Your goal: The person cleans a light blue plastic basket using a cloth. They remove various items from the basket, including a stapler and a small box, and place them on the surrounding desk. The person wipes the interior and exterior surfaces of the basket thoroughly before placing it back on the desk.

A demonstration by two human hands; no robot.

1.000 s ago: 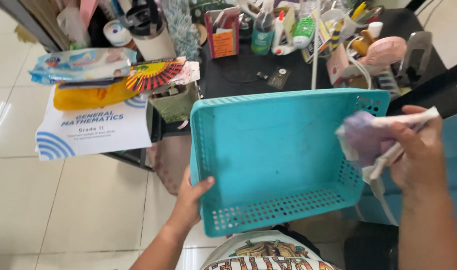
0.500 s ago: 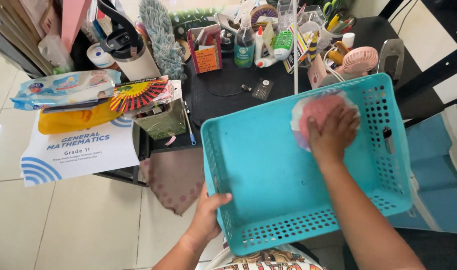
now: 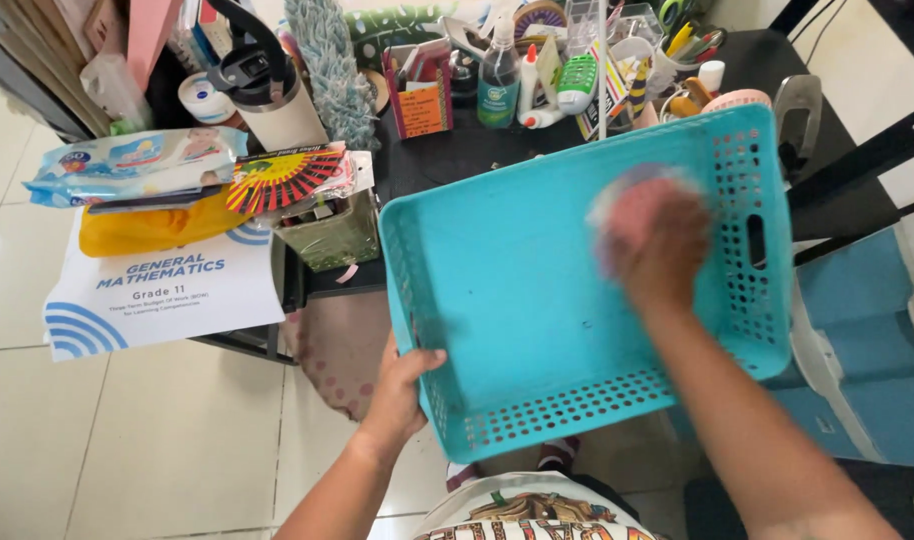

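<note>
From the head view I look down on a turquoise plastic basket (image 3: 537,300), held tilted in front of the body above the floor, its open side turned up toward me so the inside is easy to reach. My left hand (image 3: 402,385) grips the near left rim, fingers curled under the edge and the thumb lying over it, which steadies the basket from that side. My right hand (image 3: 657,245) is inside, pressed against the bottom near the far right wall; it is blurred, but the fingers look closed down on a pinkish cloth (image 3: 627,200) that shows at the knuckles (I cannot tell how it is folded). Beyond the basket's far rim stands a crowded black table (image 3: 457,160) with bottles, a glue bottle (image 3: 527,90) and a dark-lidded flask (image 3: 267,85). To the left a pack of wipes (image 3: 127,165) lies over a printed booklet (image 3: 162,295).
</note>
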